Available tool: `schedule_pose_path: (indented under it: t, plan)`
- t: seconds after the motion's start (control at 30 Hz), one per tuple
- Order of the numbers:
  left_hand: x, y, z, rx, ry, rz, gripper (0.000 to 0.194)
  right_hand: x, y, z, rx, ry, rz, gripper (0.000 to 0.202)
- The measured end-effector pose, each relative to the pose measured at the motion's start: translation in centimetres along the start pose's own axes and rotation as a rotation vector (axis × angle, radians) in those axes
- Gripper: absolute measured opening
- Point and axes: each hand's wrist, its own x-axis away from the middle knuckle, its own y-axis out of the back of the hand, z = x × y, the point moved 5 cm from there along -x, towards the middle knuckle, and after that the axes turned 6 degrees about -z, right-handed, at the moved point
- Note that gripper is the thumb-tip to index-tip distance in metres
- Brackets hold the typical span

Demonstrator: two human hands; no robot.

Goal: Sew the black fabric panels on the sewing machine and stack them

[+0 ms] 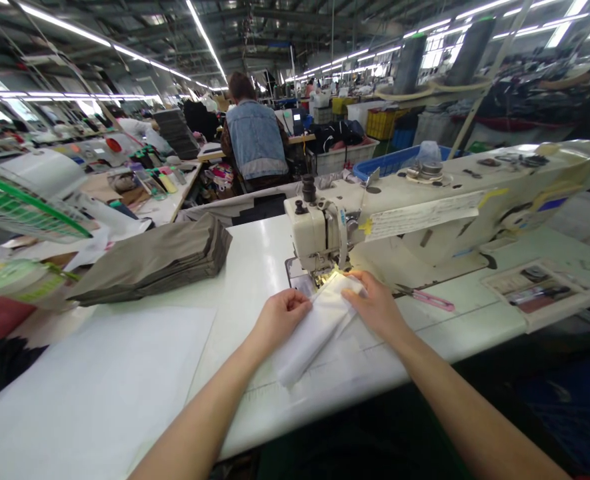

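Note:
A folded piece of white fabric (311, 337) lies slantwise on the table, its upper end at the needle area of a cream sewing machine (307, 233). My left hand (281, 319) is closed on the fabric's left edge, thumb and forefinger pinched together. On the other side, my right hand (375, 303) grips the upper right part of the fabric, close to the presser foot. The machine's head stands just beyond both hands, and the needle itself cannot be made out.
A stack of grey-brown fabric pieces (159, 257) and a large white sheet (95, 373) lie at the left. Pink-handled snips (432, 300) and a tray of small tools (539, 287) sit at the right. A person in a denim vest (256, 140) sits ahead.

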Motion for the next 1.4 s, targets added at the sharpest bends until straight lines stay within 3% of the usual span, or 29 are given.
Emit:
schedule_pose_path:
  t: [0.13,0.27,0.33,0.43,0.63,1.07,1.4]
  plan:
    - [0.0,0.0,0.0,0.008,0.004,0.017,0.023,0.0,0.1,0.0,0.014,0.002,-0.014,0.035]
    - [-0.2,0.3,-0.2,0.064,-0.018,0.042,0.034,-0.3,1.4,-0.3,0.049,0.006,-0.141,0.037]
    - [-0.4,0.7,-0.3,0.054,-0.050,0.008,0.040,-0.4,2.1,-0.6,0.050,-0.005,-0.197,0.037]
    - [-0.7,1.3,-0.1,-0.003,-0.072,-0.112,0.028,-0.5,2.7,-0.8,0.056,-0.011,-0.233,0.036]
    - [-1.2,1.6,0.2,-0.075,-0.111,-0.250,0.012,-0.6,2.7,-1.1,0.089,-0.038,-0.216,0.037]
    - [-1.7,1.6,0.8,-0.051,-0.164,-0.272,0.011,-0.3,2.9,-1.3,0.106,-0.034,-0.252,0.033]
    - [-1.7,1.5,0.6,-0.099,-0.185,-0.273,0.016,-0.2,2.7,-0.8,0.162,-0.111,-0.226,0.040]
